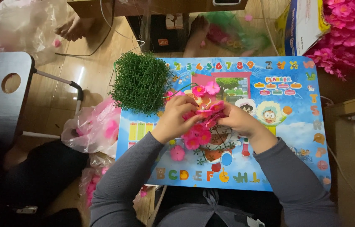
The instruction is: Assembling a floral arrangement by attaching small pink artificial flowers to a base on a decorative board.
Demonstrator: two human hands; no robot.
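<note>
While a cluster of pink flowers (200, 128) is pinched between the left hand (176, 117) and right hand (238, 120) above the blue table (303, 138), several blooms look attached already; one loose flower (177, 153) and probably more remain.

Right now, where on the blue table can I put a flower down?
The right side of the table is bare, beyond the right hand. The near edge between the sleeves is free too. The middle is crowded with pink flowers, and the green mat fills the far left corner.
</note>
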